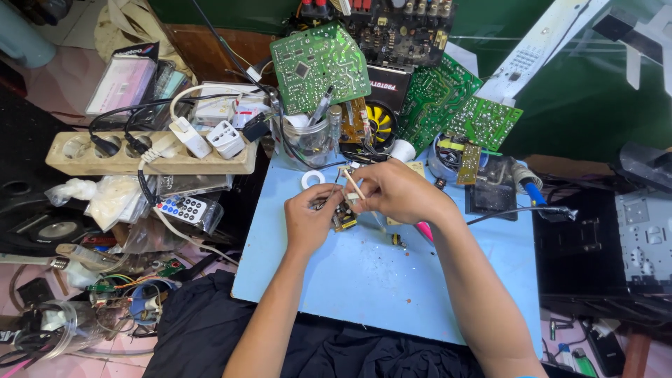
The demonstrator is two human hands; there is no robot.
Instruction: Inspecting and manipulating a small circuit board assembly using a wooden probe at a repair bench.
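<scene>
Both hands meet over the far part of a light-blue table (364, 280). The left hand (308, 220) is curled, its fingertips pinched on a small circuit board (343, 218) that sits just to its right, between the two hands, held slightly above the table surface. The right hand (395, 190) is closed around a thin, pale stick-like tool (352, 183), which slants from its fingers toward the left hand; the lower tip reaches the small board, though whether it actually touches cannot be told. Just beyond the left hand a white ring (313, 179) lies flat on the table. Farther past both hands stands a clear jar (308, 143) with pens and tools in it, and behind that a green circuit board (318, 66) leans upright, with two more green boards (458, 105) off beyond the right hand. Well to the left of the left hand a beige power strip (70, 161) carries several plugs and white adapters, and a small grey remote control (185, 210) lies nearer, below it. To the right of the right hand a blue-handled soldering iron (528, 185) rests near the table edge, its black cable trailing back toward the right forearm. Dark cloth (210, 329) lies under both forearms at the near edge of the table.
</scene>
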